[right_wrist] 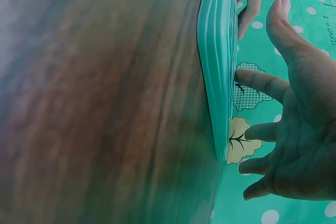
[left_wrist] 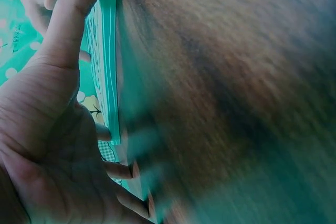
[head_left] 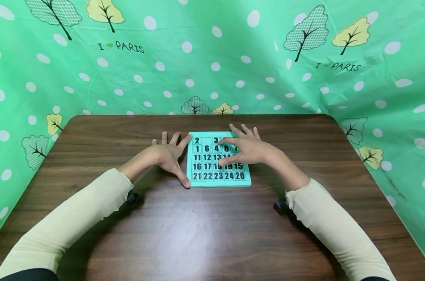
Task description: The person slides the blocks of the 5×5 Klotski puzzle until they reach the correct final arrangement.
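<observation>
A turquoise sliding number puzzle (head_left: pixel 219 185) lies flat on the table in the head view, with black numerals on its tiles. A gap shows in the top row between tile 2 (head_left: pixel 197 140) and tile 3 (head_left: pixel 216 140). My left hand (head_left: pixel 168 154) is spread along the left side, thumb at the near corner and forefinger by the far corner. Over the right part hovers my right hand (head_left: pixel 249 149), its forefinger tip at or just above the tiles near 3 and 4; contact is unclear. Its thumb (right_wrist: pixel 281 17) stays raised off the board. Several right-side tiles are partly hidden beneath this hand.
The brown wooden table (head_left: pixel 184 234) stretches around the puzzle. Behind it and at both sides hangs a green dotted cloth (head_left: pixel 205 47) with printed trees. Dark wrist devices (head_left: pixel 282 207) stick out below both pale sleeves (head_left: pixel 335 222).
</observation>
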`<state>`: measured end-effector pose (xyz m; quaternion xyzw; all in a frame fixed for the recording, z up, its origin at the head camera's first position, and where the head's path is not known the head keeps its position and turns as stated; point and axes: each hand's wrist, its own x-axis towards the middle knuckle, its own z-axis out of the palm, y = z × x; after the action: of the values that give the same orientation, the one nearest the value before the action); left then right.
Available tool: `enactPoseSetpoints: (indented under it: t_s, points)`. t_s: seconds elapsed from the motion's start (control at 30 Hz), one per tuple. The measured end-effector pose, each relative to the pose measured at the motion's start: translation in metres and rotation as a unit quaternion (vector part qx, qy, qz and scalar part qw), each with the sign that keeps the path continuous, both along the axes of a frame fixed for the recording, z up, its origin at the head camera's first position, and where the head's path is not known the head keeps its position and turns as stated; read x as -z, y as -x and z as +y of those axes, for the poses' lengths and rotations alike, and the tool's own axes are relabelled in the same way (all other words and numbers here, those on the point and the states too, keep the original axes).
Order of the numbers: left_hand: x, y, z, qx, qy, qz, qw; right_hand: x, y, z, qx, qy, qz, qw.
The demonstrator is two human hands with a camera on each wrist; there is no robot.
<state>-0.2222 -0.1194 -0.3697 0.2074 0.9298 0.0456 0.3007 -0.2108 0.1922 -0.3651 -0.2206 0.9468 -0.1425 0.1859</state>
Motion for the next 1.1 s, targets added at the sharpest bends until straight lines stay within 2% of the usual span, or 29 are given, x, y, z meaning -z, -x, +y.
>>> enactPoseSetpoints:
  t_s: [0.23, 0.53, 0.67, 0.83, 0.93, 1.1]
  points:
    - [0.001, 0.001, -0.001, -0.002, -0.002, 0.001, 1.0000, -0.004, 0.000, -0.013, -0.005, -0.003, -0.011, 0.9999]
    - [0.001, 0.001, 0.000, 0.001, 0.005, 0.000, 1.0000, 0.000, 0.002, -0.027, -0.019, -0.018, -0.011, 0.9996]
    - [-0.001, 0.001, 0.001, 0.000, 0.002, 0.000, 1.0000, -0.001, -0.001, -0.019, -0.021, 0.000, -0.007, 0.9998]
    - [0.000, 0.000, -0.001, 0.000, -0.004, 0.002, 1.0000, -0.005, -0.010, -0.002, -0.027, 0.017, 0.001, 0.9995]
    - [0.000, 0.000, -0.002, -0.001, -0.007, 0.001, 1.0000, -0.009, -0.018, 0.002, -0.028, 0.016, 0.000, 0.9995]
    - [0.000, 0.000, -0.001, 0.001, -0.007, 0.000, 1.0000, -0.004, -0.022, 0.004, -0.025, -0.001, -0.001, 0.9997]
